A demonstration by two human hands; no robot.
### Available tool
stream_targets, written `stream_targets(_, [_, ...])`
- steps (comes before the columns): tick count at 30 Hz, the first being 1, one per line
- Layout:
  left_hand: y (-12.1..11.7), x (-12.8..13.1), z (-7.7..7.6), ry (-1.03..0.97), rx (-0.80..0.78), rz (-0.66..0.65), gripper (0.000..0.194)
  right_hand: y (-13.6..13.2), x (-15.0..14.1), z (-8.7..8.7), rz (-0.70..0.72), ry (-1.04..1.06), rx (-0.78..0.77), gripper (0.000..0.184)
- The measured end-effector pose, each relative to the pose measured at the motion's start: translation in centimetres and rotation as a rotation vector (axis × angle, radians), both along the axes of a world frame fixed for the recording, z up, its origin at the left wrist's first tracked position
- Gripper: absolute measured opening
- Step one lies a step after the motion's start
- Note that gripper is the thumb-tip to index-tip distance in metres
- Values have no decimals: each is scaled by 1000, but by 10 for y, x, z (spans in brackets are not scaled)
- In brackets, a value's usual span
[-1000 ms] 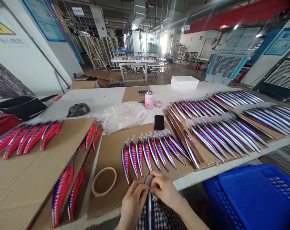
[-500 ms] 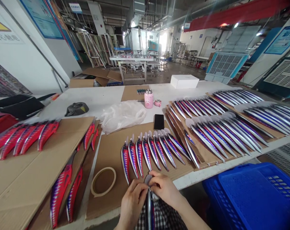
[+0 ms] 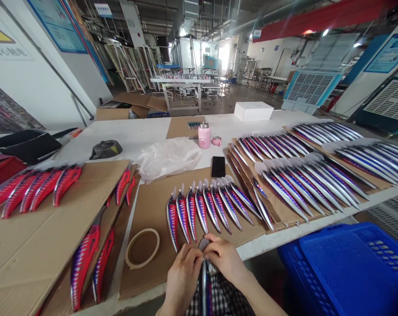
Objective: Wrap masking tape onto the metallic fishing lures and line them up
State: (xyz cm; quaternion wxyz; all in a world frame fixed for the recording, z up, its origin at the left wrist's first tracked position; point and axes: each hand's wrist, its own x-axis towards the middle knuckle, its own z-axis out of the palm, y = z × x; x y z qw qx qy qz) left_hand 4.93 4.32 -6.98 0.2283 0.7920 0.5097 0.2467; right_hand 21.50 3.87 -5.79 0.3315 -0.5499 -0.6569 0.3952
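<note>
A fishing lure is held upright by both hands, just off the near edge of the desk, above checked cloth. Its body is slim and glossy, silver with dark blue and purple bands; a pale lip is seen at the top end. The left hand and right hand meet at that end, each grip clamped on the lure, fingers together. Just beyond, a fanned row of similar lures lies on a cardboard sheet, near a tape roll. A phone lies past the row. A blue crate is seen to the right, below the desk.
</note>
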Motion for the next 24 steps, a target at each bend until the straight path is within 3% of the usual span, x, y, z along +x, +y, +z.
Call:
stream_targets(10, [-1,7,4,70,-55,63,27,-2,-4,-2,-63,-114,-2,18])
stream_targets(16, [0,2,6,25,-54,-1,33,-7,-8,3,-70,-177,24,16])
stream_targets(20, [-16,-16,-12,-130,-25,-6,25,-7,-9,0,-76,-185,47,16])
stream_targets(24, [-51,-30,-47,-281,-102,20,59,-5,-10,-9,-97,-166,55,17])
